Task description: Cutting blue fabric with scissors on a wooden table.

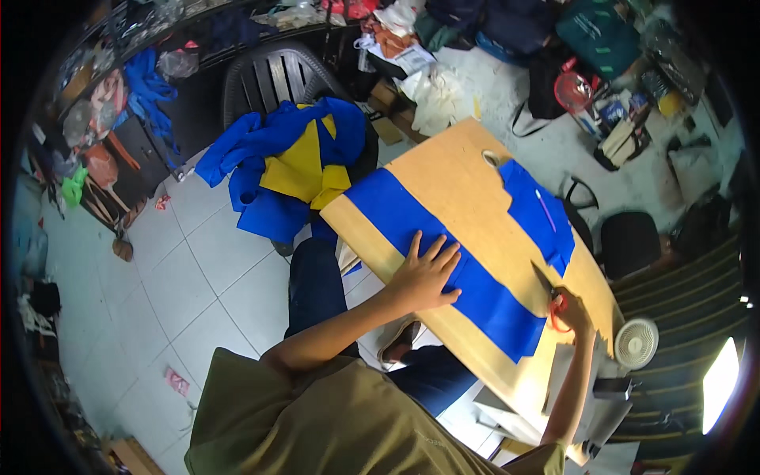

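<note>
A long strip of blue fabric (495, 313) lies along the near edge of the wooden table (439, 170). My left hand (427, 277) rests flat on it, fingers spread. Over the table's right part, my right hand (576, 313) is closed around the red-handled scissors (560, 307). Their dark blades point toward the far side, above bare wood and apart from the strip. Farther back lies a second, jagged-edged blue fabric piece (532, 207), with a slim purple-and-white pen-like tool (545, 207) on it.
A roll of tape (491, 158) sits at the table's far edge. Blue and yellow cloth (297, 158) is heaped on a dark plastic chair (277, 75) to the left. A small white fan (636, 343) stands at the right. Bags (598, 36) and clutter cover the far floor.
</note>
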